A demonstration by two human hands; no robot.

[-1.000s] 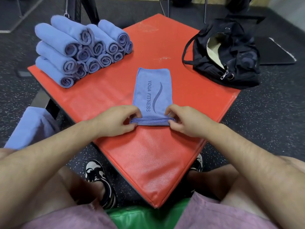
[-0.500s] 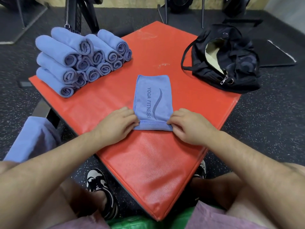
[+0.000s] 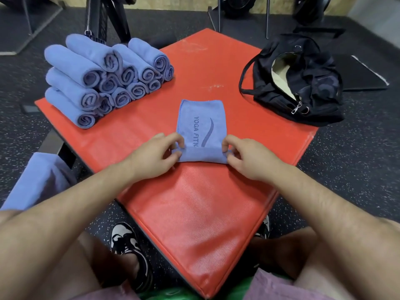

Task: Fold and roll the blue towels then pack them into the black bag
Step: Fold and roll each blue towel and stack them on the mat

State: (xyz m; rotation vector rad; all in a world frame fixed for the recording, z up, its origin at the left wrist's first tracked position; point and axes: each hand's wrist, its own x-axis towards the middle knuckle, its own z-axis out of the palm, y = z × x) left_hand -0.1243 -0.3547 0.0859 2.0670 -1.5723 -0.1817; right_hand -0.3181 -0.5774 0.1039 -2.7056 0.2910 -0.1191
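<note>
A folded blue towel (image 3: 201, 124) printed "YOGA FITNESS" lies in the middle of the red mat (image 3: 194, 202). Its near end is turned over into a short roll. My left hand (image 3: 155, 156) pinches the roll's left end and my right hand (image 3: 246, 156) pinches its right end. A pile of several rolled blue towels (image 3: 104, 81) is stacked at the mat's far left corner. The black bag (image 3: 298, 83) sits unzipped at the far right corner, its pale lining showing.
More blue towel cloth (image 3: 36, 182) lies over my left knee, off the mat. Black metal stands (image 3: 104, 20) rise behind the towel pile. A dark flat board (image 3: 363, 74) lies on the speckled floor past the bag. My shoes (image 3: 127, 250) are under the mat's near edge.
Both hands have turned the towel's near end over away from me, so a short roll now covers the end of the printed word. The view has shifted slightly.
</note>
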